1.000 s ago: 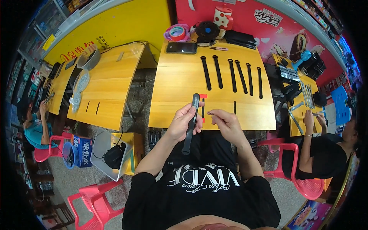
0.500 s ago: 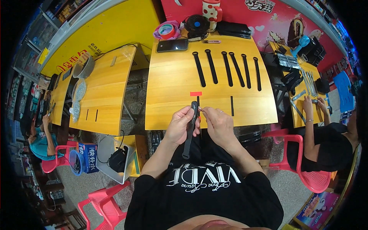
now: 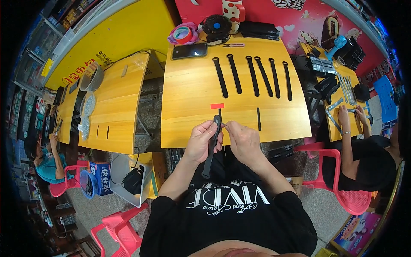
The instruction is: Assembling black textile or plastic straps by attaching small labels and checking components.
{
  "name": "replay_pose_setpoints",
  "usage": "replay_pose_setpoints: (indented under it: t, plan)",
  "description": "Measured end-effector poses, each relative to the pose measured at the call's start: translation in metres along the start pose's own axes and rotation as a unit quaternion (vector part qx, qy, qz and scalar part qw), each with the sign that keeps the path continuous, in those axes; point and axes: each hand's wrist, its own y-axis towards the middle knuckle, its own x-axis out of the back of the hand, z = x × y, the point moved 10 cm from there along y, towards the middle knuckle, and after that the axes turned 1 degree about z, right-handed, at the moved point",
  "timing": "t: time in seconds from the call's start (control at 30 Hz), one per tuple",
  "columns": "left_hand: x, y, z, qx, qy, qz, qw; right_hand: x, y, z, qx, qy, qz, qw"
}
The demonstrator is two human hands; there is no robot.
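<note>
My left hand [image 3: 199, 142] is closed around a black strap [image 3: 208, 165], fingers wrapped near its upper end. The strap's lower end, with a loop, hangs down in front of my shirt. My right hand [image 3: 245, 139] pinches at the strap's upper right edge, fingertips together; what they hold is too small to make out. Both hands are at the table's near edge. Beyond them lie a red piece of tape [image 3: 217, 106] and a thin black strip [image 3: 258, 119]. Farther back, several black straps [image 3: 254, 77] lie side by side, looped ends away from me.
On the wooden table [image 3: 184, 107] are a phone [image 3: 189, 51], tape rolls [image 3: 183, 35], a small fan [image 3: 216, 26], a spotted cup [image 3: 232, 15] and a black stack [image 3: 259, 30]. People work at tables on both sides. A grey bin [image 3: 143, 195] stands at lower left.
The whole view has shifted slightly. My right fingertips stay at the strap's edge with only a small movement. My left hand keeps its hold on the strap.
</note>
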Motion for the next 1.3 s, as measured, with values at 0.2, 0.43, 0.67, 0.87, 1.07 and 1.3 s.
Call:
replay_pose_setpoints:
  t: [0.2, 0.43, 0.67, 0.87, 1.07, 1.3]
  plan:
    - [0.002, 0.0, 0.001, 0.001, 0.011, -0.009, 1.0, -0.004, -0.001, -0.002, -0.005, 0.003, 0.013, 1.0]
    - [0.0, -0.002, 0.001, -0.004, 0.013, -0.017, 1.0, -0.006, -0.001, -0.002, -0.004, 0.002, 0.037, 0.999]
    - [0.002, -0.003, 0.001, -0.016, 0.03, -0.027, 0.999, -0.006, -0.003, 0.001, 0.009, -0.041, 0.039, 0.998]
    - [0.002, -0.004, 0.0, -0.013, 0.044, -0.04, 0.998, -0.001, -0.002, 0.009, 0.024, -0.089, 0.041, 0.995]
    - [0.006, -0.006, 0.0, -0.015, 0.07, -0.057, 0.996, -0.003, -0.001, 0.01, 0.031, -0.095, 0.067, 0.993]
    - [0.007, -0.014, -0.007, -0.083, 0.152, -0.09, 0.981, -0.01, -0.002, 0.001, 0.017, 0.01, 0.071, 0.997]
